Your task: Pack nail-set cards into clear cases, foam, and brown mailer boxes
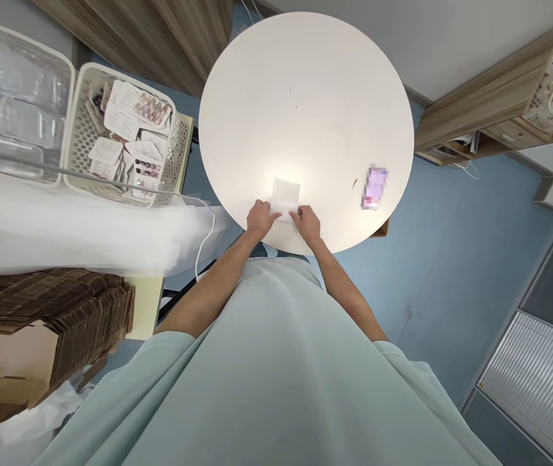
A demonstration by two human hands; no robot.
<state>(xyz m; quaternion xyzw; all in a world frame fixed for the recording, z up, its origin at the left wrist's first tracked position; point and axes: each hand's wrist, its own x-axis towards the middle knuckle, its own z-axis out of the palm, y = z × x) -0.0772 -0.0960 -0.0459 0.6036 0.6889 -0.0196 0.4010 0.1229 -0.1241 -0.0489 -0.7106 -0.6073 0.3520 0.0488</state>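
On the counter (pixel 305 84), left hand (pixel 259 219) and right hand (pixel 308 224) pinch a white sheet (pixel 286 192) near the near edge, long axis pointing farward

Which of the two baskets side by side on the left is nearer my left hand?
The basket with printed cards: it stands closer to your left hand. The other basket, at the picture's left edge, holds clear plastic containers.

Soft glare brightens the tabletop (pixel 305 123); picture edges look stretched.
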